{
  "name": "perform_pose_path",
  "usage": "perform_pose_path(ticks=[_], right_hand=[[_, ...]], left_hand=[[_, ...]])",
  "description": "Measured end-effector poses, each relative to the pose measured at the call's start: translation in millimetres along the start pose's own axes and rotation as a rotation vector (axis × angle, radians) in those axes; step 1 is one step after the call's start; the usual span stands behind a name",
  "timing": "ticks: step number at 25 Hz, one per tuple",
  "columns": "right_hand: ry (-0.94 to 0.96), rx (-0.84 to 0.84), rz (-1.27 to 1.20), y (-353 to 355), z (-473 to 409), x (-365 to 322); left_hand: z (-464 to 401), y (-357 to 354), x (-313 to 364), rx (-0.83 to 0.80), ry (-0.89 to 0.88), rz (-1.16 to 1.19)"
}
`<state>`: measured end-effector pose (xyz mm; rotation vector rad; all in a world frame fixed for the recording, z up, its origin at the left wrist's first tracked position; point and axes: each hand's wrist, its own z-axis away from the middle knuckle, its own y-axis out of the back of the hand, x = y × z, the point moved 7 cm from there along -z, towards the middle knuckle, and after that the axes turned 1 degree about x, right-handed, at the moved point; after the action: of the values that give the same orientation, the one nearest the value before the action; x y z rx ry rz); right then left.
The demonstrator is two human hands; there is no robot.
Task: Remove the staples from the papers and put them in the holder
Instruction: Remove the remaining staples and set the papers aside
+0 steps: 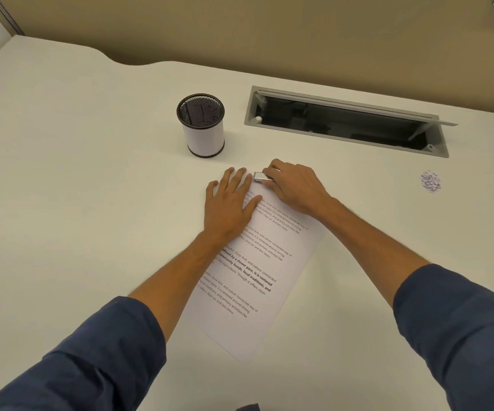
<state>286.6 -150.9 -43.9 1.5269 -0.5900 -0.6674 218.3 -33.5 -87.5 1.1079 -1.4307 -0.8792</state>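
Printed white papers (pixel 257 280) lie at an angle on the cream desk. My left hand (pixel 231 200) presses flat on their upper left part, fingers straight. My right hand (pixel 294 189) grips a small silver staple remover (pixel 262 177) at the papers' top corner, just past my left fingertips. The staple itself is hidden under the tool. The holder (pixel 201 126), a round black mesh cup with a white wrap, stands upright a little beyond and left of both hands.
A grey cable hatch (pixel 343 121) is open in the desk at the back right. A small crumpled scrap with dark print (pixel 431 181) lies at the far right. A tan partition wall borders the desk's far edge.
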Motion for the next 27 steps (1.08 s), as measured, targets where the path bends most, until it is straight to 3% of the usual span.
perform_pose_path(ticks=[5, 10, 12, 21, 27], right_hand=[[-0.027, -0.003, -0.078, -4.5, -2.8, 3.3], [0.115, 0.067, 0.129, -8.2, -0.3, -5.1], [0.070, 0.061, 0.090, -7.9, -3.2, -2.2], [-0.158, -0.271, -0.265, -12.3, -35.7, 16.9], [-0.202, -0.350, -0.428, -8.3, -45.9, 18.2]], left_hand=[[-0.1, -1.6, -0.2, -0.016, -0.006, -0.001], [0.9, -1.3, 1.0, -0.012, -0.011, -0.004], [0.5, -1.8, 0.7, -0.016, -0.011, -0.010], [0.8, -0.7, 2.1, -0.025, -0.013, 0.002], [0.6, -0.7, 1.4, -0.022, -0.014, 0.005]])
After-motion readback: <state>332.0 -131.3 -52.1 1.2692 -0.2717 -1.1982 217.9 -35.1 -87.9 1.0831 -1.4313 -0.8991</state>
